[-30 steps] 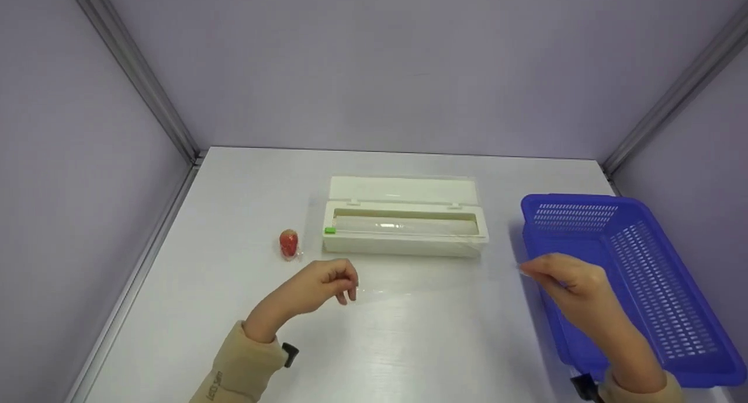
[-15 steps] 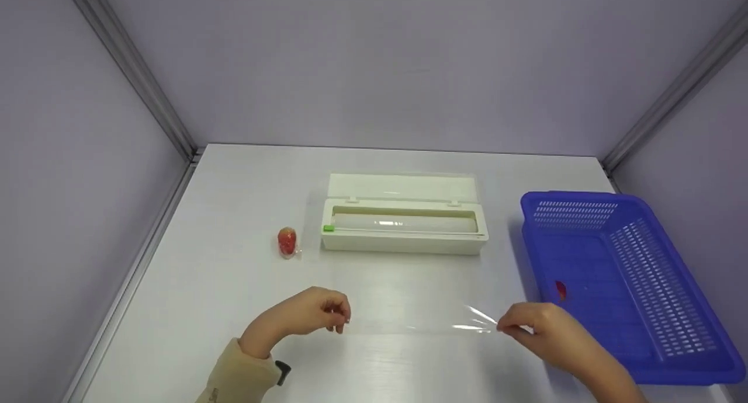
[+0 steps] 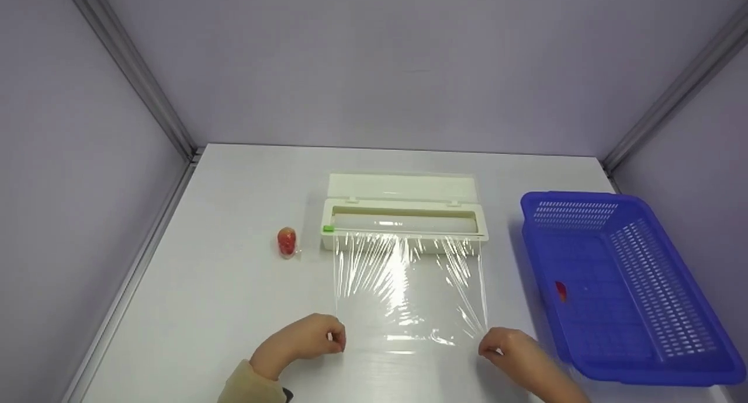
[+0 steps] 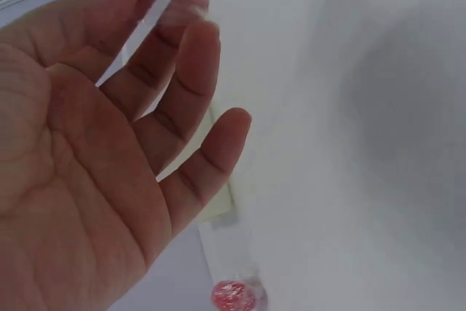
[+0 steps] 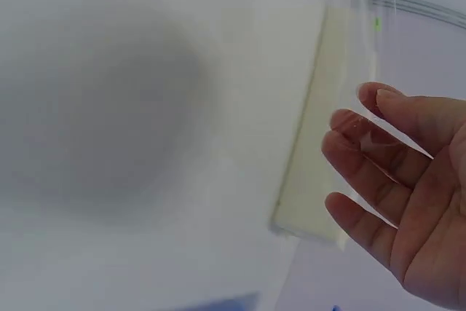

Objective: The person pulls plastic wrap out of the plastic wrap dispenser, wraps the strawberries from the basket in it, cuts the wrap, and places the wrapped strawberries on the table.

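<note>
A sheet of clear plastic wrap [image 3: 403,286] stretches from the white dispenser box [image 3: 403,245] toward the front of the table. My left hand [image 3: 307,339] pinches its near left corner between thumb and forefinger; in the left wrist view the other fingers of that hand [image 4: 109,129] are loosely bent. At the near right corner my right hand [image 3: 514,356] pinches the film the same way, and the right wrist view shows film over the fingertips [image 5: 349,125]. Inside the box, lid raised, lies the film roll [image 3: 403,222], with a green slider [image 3: 328,228] at the left end.
A red, strawberry-like fruit [image 3: 287,241] wrapped in film lies left of the box. The blue basket [image 3: 689,286] on the right holds a small red piece [image 3: 561,291]. Walls [image 3: 403,70] rise behind and beside the white table [image 3: 193,309].
Both hands have moved toward the front edge, and the right has also moved left, away from over the basket. The film now shows as a long, creased sheet drawn from the box.
</note>
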Tool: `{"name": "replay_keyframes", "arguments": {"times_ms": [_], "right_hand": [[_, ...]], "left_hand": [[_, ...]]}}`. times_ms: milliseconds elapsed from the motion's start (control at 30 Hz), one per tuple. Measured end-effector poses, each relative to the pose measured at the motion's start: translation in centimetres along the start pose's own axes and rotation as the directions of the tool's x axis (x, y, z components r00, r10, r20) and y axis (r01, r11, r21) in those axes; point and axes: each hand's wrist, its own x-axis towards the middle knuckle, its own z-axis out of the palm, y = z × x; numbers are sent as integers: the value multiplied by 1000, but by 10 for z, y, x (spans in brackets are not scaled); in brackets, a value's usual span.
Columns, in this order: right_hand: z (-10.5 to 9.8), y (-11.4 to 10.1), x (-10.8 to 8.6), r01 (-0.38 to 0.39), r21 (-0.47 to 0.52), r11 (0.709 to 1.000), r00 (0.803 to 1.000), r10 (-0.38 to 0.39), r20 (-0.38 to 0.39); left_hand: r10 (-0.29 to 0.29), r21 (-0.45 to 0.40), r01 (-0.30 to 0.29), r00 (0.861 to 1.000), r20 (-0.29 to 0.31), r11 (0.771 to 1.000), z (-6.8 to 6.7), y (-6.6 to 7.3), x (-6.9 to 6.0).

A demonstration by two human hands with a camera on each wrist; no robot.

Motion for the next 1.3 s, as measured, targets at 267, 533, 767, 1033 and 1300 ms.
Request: {"name": "replay_keyframes", "arguments": {"times_ms": [267,533,767,1033,1300], "right_hand": [[40,18,-9,101,-236,966,984,-132,-121],[68,27,-24,137,-377,916,929,-251,-272],[77,24,-39,58,-424,904,958,-170,-232],[70,33,-52,107,-458,883,990,-139,-38],[56,35,-53,-55,-192,980,991,77,110]], "left_hand": [[-53,219,70,995,-82,973,31,-4,6],[-100,258,139,982,-158,956,49,-2,1],[-135,177,166,976,-173,970,47,-5,-7],[-104,116,120,985,-136,986,43,-15,-16],[-134,42,138,987,-83,990,41,-22,-21]]}}
